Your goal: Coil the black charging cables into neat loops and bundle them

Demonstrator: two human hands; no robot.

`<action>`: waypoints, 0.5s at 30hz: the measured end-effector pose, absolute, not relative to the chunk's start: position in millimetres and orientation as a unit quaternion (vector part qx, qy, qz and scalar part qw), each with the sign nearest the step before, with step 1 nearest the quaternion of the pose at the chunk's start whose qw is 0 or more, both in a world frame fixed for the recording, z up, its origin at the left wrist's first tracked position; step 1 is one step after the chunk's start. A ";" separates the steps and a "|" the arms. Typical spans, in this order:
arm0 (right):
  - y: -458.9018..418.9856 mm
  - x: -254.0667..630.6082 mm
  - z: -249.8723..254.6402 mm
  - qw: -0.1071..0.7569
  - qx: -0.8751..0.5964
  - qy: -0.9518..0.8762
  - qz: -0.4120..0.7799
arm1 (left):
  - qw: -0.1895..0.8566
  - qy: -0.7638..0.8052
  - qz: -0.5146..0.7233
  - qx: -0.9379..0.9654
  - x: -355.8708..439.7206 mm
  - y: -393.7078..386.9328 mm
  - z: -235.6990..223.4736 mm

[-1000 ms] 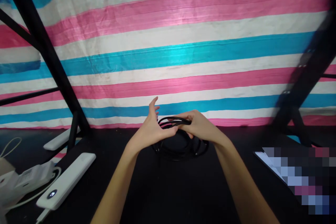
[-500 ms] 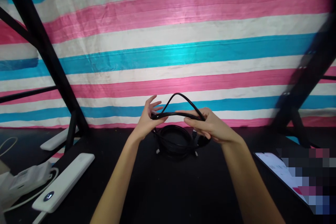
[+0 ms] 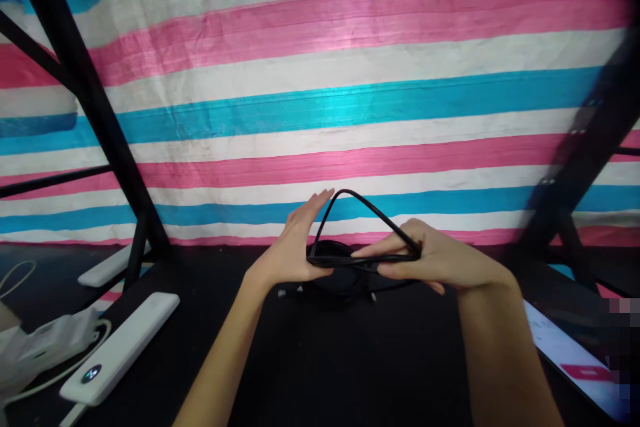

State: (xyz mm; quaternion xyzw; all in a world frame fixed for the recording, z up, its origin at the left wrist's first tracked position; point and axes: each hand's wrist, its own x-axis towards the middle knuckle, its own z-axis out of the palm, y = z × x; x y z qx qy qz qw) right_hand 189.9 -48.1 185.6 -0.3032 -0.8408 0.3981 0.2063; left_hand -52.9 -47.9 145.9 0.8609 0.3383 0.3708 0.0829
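Note:
A looped black cable is stretched between my two hands, just above the black table. My right hand pinches the gathered strands between thumb and fingers, and one strand arches up in a peak. My left hand has its fingers stretched up and its thumb apart; the other end of the loop rests in the crook of that hand. Behind and below, another coil of black cable is partly hidden by the held loop. Small metal connector ends show near it.
At the left lie a white power bank, a white charger with its cord, and another white slab. A lit phone lies at the right, partly behind my forearm. Black frame posts flank a striped sheet.
Both hands have moved right and lower with the looped cable. The left hand has turned so that its fingers point up and right. The right forearm now covers part of the phone.

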 end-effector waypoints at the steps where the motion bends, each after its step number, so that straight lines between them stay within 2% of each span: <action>1: -50.0 193.3 186.3 0.209 -0.304 -0.839 0.399 | 0.104 0.315 0.384 0.862 -48.6 -49.3 146.0; 8: -53.5 200.0 185.6 0.246 -0.295 -0.821 0.423 | 0.215 0.221 0.497 0.811 -32.0 -49.2 142.0; 11: -49.6 188.1 184.4 0.285 -0.323 -0.805 0.408 | 0.263 0.268 0.535 0.757 -36.6 -47.1 144.3; 15: -42.6 167.7 181.1 0.361 -0.345 -0.778 0.382 | 0.255 0.363 0.570 0.692 -44.7 -46.1 150.8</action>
